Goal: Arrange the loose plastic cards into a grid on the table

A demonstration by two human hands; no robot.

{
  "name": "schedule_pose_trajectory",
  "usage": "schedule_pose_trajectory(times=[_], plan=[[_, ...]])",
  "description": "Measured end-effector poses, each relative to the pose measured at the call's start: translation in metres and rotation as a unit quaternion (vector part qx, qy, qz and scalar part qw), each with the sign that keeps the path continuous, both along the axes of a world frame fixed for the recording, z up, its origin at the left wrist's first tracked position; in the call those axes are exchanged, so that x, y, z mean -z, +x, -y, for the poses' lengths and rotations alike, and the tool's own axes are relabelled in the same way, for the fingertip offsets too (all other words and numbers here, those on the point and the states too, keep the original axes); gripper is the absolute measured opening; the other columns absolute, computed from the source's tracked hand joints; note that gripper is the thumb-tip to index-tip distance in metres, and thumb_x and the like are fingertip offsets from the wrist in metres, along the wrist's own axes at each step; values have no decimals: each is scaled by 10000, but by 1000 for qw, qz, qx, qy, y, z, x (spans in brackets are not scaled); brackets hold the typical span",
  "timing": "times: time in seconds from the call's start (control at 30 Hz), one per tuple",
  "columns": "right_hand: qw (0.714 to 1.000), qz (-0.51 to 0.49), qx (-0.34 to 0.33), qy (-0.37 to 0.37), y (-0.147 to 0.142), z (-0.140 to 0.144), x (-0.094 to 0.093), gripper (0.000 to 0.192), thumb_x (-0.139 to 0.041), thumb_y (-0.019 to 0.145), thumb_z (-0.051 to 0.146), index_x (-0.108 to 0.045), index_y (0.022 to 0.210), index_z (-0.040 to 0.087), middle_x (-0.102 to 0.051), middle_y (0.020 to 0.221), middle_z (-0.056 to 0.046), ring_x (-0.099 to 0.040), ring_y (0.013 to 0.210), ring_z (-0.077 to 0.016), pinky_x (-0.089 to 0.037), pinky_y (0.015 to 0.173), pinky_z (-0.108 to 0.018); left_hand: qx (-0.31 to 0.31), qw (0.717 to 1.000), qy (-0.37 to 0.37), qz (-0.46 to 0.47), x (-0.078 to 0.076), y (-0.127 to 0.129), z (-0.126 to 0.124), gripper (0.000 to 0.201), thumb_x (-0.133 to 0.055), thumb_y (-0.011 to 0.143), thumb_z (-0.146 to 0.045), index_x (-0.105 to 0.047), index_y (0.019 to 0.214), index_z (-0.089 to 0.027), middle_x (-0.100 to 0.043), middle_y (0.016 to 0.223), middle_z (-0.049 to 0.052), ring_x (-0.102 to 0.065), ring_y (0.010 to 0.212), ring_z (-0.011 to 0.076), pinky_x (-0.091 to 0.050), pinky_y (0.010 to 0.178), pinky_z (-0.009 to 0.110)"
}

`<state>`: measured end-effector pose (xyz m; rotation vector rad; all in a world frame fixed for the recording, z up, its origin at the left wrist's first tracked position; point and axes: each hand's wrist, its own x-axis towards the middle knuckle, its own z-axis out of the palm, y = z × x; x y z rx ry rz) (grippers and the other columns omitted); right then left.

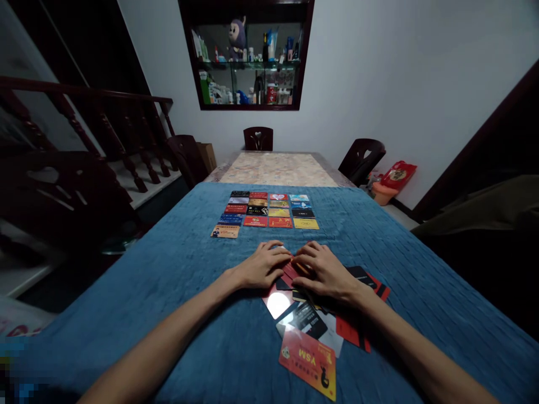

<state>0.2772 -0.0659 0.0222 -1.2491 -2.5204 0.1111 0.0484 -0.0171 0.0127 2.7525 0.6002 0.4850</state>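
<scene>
My left hand [263, 265] lies palm down at the left edge of a loose pile of plastic cards, its fingers bent and slightly apart over a red card [288, 274]. My right hand [323, 270] covers the pile's middle, fingers spread over the cards; what lies under its palm is hidden. Around the hands several cards overlap: a black one [361, 276], a red one with a dark stripe [353, 332], a shiny pinkish one [278, 304] and, nearest me, a red-orange card [309, 359] marked YSM. Farther off, overlapping cards lie in columns, including a yellow card [306, 224] and a tan card [225, 232].
A blue cloth [181, 292] covers the near part of the table; the bare patterned tabletop [278, 168] shows beyond. Dark chairs [258, 138] stand around it. A wooden railing [84, 90] runs at left. A red bag [399, 174] sits in an orange bin [384, 193] at right.
</scene>
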Motion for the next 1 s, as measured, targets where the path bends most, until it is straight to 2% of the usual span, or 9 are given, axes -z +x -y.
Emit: schedule_pose_trajectory(times=[0.2,0.43,0.67,0.83,1.0], plan=[[999,-8,-29,-10,1,3,-2,469,-664,838,592,-680,1114,213,-659,1139,-111,-509,1035,-277,-378,892,-444,-11,1000,8,6,0,-2,1,367,-564,926,-211,-593,1292,-202,-615,1304,97,-421,1297,293,-336,1126,511],[999,11,-36,-2,2,3,-5,333,-679,824,463,-692,1034,205,-660,1046,-96,-495,997,-276,-374,851,-430,16,997,69,-13,1,-4,0,319,-527,969,-233,-607,1276,-203,-622,1282,113,-437,1302,303,-359,1089,498],[997,14,-71,-15,7,3,-8,424,-714,791,453,-670,1129,200,-634,1085,-101,-473,1036,-290,-380,868,-446,20,997,76,5,1,-4,2,232,-582,942,-236,-653,1152,-169,-640,1233,121,-453,1292,297,-368,1083,481],[996,2,-89,-25,10,1,-8,314,-723,797,433,-706,996,191,-640,1012,-96,-490,972,-267,-392,865,-443,30,997,65,21,1,-6,1,212,-595,930,-222,-663,1127,-182,-665,1200,99,-458,1307,295,-353,1093,481],[992,-31,-118,-38,14,-4,-7,307,-752,793,456,-715,936,187,-662,998,-92,-512,954,-255,-409,874,-428,49,997,64,19,-2,-12,-1,282,-633,872,-176,-660,1151,-204,-658,1260,82,-417,1368,303,-323,1118,491]])
